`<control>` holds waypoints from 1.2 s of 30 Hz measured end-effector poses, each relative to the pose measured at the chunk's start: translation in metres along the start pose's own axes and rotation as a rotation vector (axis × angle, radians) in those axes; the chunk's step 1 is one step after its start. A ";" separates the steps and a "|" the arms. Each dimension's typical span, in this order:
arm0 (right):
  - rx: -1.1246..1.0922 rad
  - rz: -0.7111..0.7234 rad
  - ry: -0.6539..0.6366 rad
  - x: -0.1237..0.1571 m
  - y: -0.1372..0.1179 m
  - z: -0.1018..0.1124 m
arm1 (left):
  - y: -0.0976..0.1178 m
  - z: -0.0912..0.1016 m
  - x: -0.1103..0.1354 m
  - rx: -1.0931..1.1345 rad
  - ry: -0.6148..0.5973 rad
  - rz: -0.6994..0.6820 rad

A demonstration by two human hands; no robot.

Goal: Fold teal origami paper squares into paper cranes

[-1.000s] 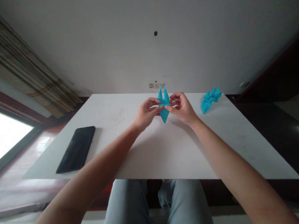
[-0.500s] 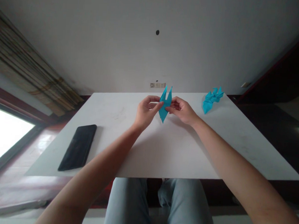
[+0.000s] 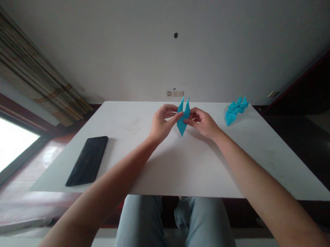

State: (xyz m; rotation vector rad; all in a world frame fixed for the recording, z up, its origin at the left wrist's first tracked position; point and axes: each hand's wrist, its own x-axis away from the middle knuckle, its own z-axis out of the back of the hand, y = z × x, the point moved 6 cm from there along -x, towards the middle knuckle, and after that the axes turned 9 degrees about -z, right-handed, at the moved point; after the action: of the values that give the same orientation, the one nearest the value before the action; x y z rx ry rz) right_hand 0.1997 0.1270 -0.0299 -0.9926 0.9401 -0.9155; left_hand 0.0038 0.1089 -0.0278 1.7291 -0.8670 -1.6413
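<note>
A folded blue origami paper (image 3: 183, 127) is held up over the far half of the white table (image 3: 196, 165). Two narrow points rise from its top, and its lower end tapers to a single tip. My left hand (image 3: 164, 122) pinches its left side, thumb across the front and fingers behind. On the other side, my right hand (image 3: 202, 122) grips the right edge between thumb and fingers. Some fingertips are hidden behind the paper. Further right on the table rest folded blue paper cranes (image 3: 234, 110), bunched together so that I cannot count them.
A black tablet-like device (image 3: 87, 161) lies at the table's left, beside my left forearm. Behind the table's far edge is a wall with sockets (image 3: 174, 93). A curtain (image 3: 32, 65) hangs at left. My legs (image 3: 143, 222) are under the near edge.
The blue paper has turned slightly in my fingers, and its two upper points look narrower. Both hands keep their grip. The whole view has shifted a little.
</note>
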 end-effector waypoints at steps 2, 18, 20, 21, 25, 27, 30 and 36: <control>0.035 0.013 -0.010 0.001 -0.001 -0.001 | 0.002 0.001 0.000 -0.034 0.001 -0.005; 0.096 0.003 -0.070 0.003 0.005 -0.005 | -0.006 0.005 -0.005 0.032 0.058 -0.015; 0.102 0.002 -0.084 0.003 0.005 -0.006 | -0.005 0.005 -0.005 0.049 0.054 -0.020; 0.104 0.001 -0.089 0.003 0.005 -0.006 | -0.004 0.005 -0.005 0.053 0.056 -0.022; 0.108 -0.001 -0.093 0.004 0.004 -0.006 | -0.005 0.007 -0.005 0.038 0.066 -0.015; 0.115 0.003 -0.100 0.004 0.004 -0.006 | -0.005 0.008 -0.006 0.042 0.068 -0.020; 0.119 0.005 -0.114 0.004 0.004 -0.007 | -0.004 0.008 -0.007 0.049 0.068 -0.038; 0.107 0.009 -0.141 0.004 0.003 -0.011 | 0.004 0.010 -0.010 0.030 0.078 -0.099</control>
State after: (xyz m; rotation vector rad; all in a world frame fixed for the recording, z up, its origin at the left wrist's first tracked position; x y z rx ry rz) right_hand 0.1918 0.1212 -0.0363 -0.9484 0.7685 -0.8675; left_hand -0.0066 0.1146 -0.0187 1.8709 -0.7848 -1.6197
